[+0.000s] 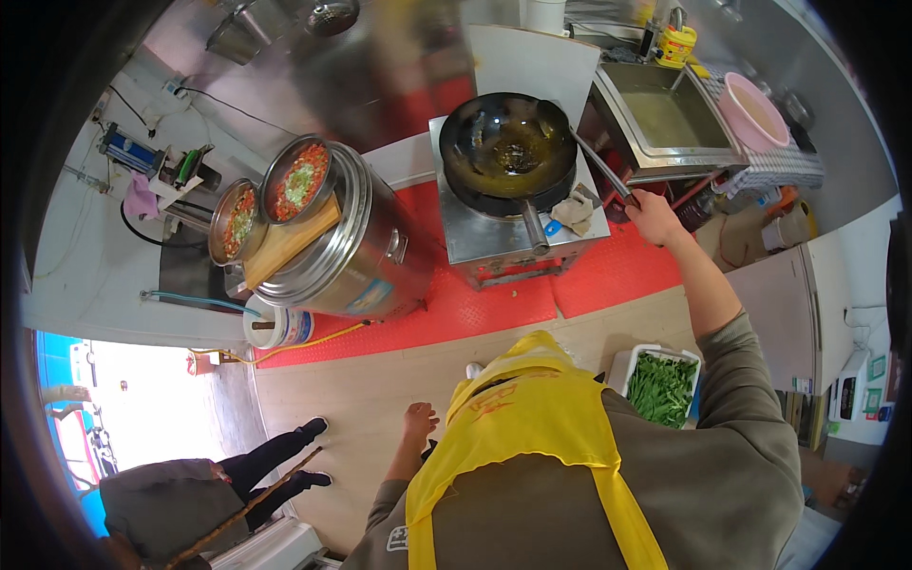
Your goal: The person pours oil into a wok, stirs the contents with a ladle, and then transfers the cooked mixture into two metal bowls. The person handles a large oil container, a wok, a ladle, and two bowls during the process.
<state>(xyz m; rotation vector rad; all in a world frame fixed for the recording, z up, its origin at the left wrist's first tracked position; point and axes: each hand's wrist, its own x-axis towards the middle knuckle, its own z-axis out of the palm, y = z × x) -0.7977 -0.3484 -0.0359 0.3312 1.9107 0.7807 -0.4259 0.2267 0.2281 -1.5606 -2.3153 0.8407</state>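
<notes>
My right hand [654, 217] is closed around the dark grip of a long metal cooking utensil [602, 164]. The shaft slants up to the right rim of a black wok [467, 153], and its working end cannot be made out. Some dark yellow oil [524, 153] pools in the wok's bottom. The wok sits on a stainless steel stove [470, 242], its own handle [534, 228] pointing toward me. My left hand [420, 419] hangs low beside my yellow apron [534, 413], fingers loosely bent, with nothing visible in it. A cloth [573, 212] lies on the stove's front right corner.
Left of the stove, a large steel pot [377, 263] carries a wooden board [292, 246] and metal bowls of chopped red and green food [303, 182]. A sink [666, 107] stands right. Leafy greens [659, 388] fill a floor bin. A person [178, 499] with a stick is at lower left.
</notes>
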